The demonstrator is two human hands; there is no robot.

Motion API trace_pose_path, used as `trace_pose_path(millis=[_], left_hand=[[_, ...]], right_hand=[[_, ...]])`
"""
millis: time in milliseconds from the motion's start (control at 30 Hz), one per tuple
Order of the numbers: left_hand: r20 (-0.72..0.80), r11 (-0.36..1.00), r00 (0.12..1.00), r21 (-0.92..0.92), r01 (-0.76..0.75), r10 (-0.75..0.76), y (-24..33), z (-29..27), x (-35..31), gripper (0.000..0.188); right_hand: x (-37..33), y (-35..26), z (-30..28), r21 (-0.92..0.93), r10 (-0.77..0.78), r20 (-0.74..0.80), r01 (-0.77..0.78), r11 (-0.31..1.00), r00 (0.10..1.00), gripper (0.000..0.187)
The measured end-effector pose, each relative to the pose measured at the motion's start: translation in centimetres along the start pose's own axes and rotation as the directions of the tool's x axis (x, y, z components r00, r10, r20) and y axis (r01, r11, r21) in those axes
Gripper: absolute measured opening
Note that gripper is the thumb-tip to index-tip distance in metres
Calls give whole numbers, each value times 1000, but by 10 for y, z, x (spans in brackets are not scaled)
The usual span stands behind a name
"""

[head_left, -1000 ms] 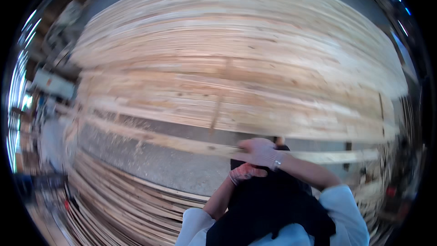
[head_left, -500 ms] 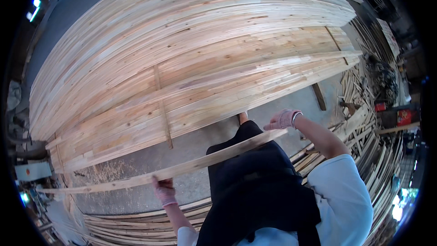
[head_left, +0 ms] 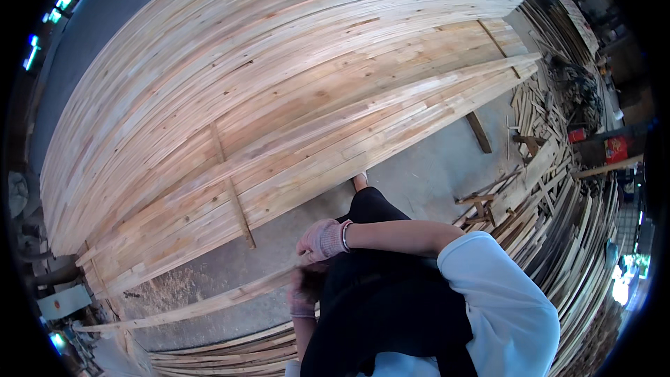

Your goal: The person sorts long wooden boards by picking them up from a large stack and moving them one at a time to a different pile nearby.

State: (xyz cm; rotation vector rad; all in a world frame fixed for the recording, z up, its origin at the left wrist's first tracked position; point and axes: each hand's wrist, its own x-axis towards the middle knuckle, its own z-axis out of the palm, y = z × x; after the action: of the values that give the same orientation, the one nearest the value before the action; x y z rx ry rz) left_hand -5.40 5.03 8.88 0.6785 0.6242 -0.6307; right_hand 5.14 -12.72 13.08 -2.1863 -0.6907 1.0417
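A long, narrow wooden strip (head_left: pixel 202 301) slants from the far lower left up to my two hands. My left hand (head_left: pixel 302 301), in a pinkish knit glove, is closed at the strip's near visible part; its fingers are smeared and partly hidden. My right hand (head_left: pixel 321 240), gloved alike, is crossed over just above the left one, its fingers curled down. What those fingers grip is hidden from view. Past the hands, the strip does not show. Beyond lies a wide layered stack of pale boards (head_left: pixel 279 77).
Thin cross battens (head_left: pixel 239 213) lie across the near boards. Sawdust (head_left: pixel 171 293) covers part of the concrete floor (head_left: pixel 419 160). Loose strips (head_left: pixel 223 355) lie at the lower left, and offcuts and long strips (head_left: pixel 551 258) are heaped at the right. A dark timber (head_left: pixel 479 132) pokes from under the stack.
My right hand has swung left across my body, from the strip's right end to beside my left hand. The strip's right part no longer shows. The view has shifted slightly.
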Motion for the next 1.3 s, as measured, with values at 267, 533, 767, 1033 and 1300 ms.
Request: trace_pose_path(millis=[267,533,767,1033,1300], left_hand=[[-492,731,753,-295,-615,436,62,-55,-9,28],[-531,844,826,-344,-412,187,12,1,19,37],[-540,878,834,-448,-168,-116,-31,59,53,28],[-629,918,775,-338,-206,-57,-28,42,48,28],[-333,828,943,-534,-172,-19,-23,-6,73,36]], right_hand=[[0,137,-45,-180,353,117,-330,927,928,45],[-6,367,-122,-257,648,-263,-699,667,715,48],[-2,436,-168,-469,503,-487,-700,538,713,21],[-1,443,-172,-531,361,-465,-582,616,808,12],[-77,356,-110,-639,378,-214,-422,643,901,19]])
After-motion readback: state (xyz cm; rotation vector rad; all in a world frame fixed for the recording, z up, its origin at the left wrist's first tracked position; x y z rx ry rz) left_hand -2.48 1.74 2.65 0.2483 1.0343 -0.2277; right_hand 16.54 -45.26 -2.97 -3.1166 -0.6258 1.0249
